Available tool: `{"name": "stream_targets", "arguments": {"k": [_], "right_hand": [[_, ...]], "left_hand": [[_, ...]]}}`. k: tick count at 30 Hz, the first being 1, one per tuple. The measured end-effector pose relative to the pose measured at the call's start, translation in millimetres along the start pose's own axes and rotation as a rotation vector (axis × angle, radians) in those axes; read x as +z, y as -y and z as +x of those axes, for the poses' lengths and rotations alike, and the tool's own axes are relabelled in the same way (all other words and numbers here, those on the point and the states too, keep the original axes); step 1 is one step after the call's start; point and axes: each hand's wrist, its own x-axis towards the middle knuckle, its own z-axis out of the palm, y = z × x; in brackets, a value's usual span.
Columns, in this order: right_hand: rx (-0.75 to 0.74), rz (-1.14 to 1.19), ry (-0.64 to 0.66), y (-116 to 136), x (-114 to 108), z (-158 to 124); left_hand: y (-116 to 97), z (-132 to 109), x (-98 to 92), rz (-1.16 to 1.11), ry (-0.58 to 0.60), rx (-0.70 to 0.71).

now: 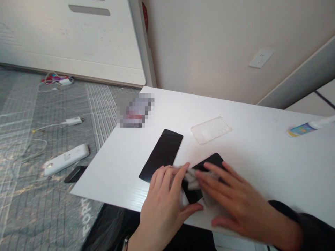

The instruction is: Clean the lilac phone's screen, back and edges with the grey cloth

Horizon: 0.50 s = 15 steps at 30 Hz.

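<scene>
A black smartphone [193,197] lies on the white table beneath both hands. My left hand [164,202] is closed at its left end, with the thumb along the near edge and the fingers on the far side. A crumpled light grey cloth [193,183] rests on the phone's dark face. My right hand [232,195], partly blurred, presses the cloth onto it with its fingers. Beside my left fingers lies a second black smartphone [163,153], dark face up. Farther back sits a clear phone case [211,130].
A white spray bottle [303,129] with a colourful label lies at the table's right. One item at the back left is pixelated. On the floor are a white power strip [66,159], a dark flat object [74,174] and a white charger [73,121] with its cable.
</scene>
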Motion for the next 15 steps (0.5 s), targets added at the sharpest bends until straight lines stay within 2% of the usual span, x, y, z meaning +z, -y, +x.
{"name": "stream_targets", "arguments": {"k": [2, 3, 6, 7, 11, 12, 15], "right_hand": [[-0.117, 0.049, 0.031, -1, 1, -1], [-0.102, 0.036, 0.026, -3, 2, -2], [0.123, -0.074, -0.021, -11, 5, -4], [0.149, -0.084, -0.023, -12, 7, -4], [-0.062, 0.005, 0.030, -7, 9, -2], [-0.065, 0.002, 0.027, -8, 8, -2], [0.120, -0.055, -0.015, -14, 7, -3]], "left_hand": [[0, 1, -0.2, -0.009, 0.012, -0.002], [0, 1, -0.2, -0.011, 0.014, -0.003], [1, 2, 0.5, -0.006, -0.002, 0.007], [1, 2, 1.0, -0.002, -0.008, 0.011], [1, 1, 2.3, 0.001, -0.025, 0.017], [1, 1, 2.2, 0.001, -0.027, 0.016], [1, 0, 0.8, -0.002, -0.020, 0.013]]}}
